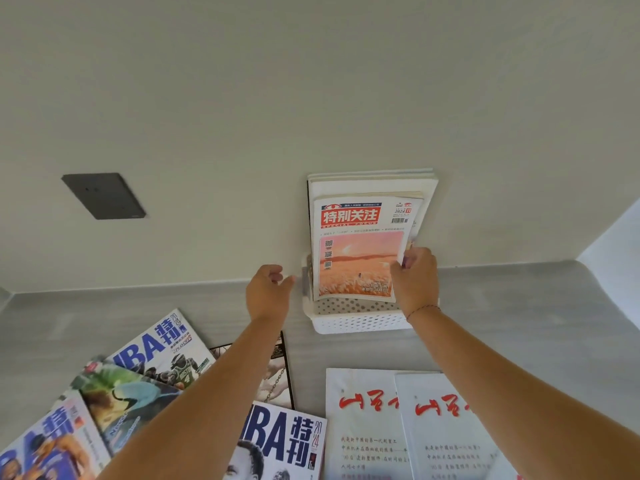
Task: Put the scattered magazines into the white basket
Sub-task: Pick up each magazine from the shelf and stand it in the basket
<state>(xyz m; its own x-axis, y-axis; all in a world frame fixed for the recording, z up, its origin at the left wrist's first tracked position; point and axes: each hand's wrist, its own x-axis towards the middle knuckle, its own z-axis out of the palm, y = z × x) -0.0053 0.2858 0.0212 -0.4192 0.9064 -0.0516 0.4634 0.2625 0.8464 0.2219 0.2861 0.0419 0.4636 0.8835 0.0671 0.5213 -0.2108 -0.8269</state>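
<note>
Nearest you, scattered magazines wait on the tabletop [519, 323]: an NBA magazine [280, 441] at near centre, two white journals [363, 427] with red brush lettering overlapping at near right, and a fanned pile [138, 368] of colourful covers at near left, with a dark-covered magazine [278, 372] partly hidden under your left forearm. Farther on, your left hand [268, 292] hangs just beside the left rim of the white basket [356, 322], fingers loosely curled and holding nothing; whether a fingertip touches the rim I cannot tell. Your right hand [414, 275] pinches the right edge of the red-titled magazine [356, 251], which stands upright in the basket in front of taller magazines [370, 183] that lean against the wall. The basket sits at the far edge of the tabletop, against that wall; a dark wall plate [104, 195] is well apart at far left. By my reading, you are seating this magazine, with much of the job ahead. Next calls for letting go once it stands square, then reaching for the near pile, minding that the upright stack does not tip forward.
</note>
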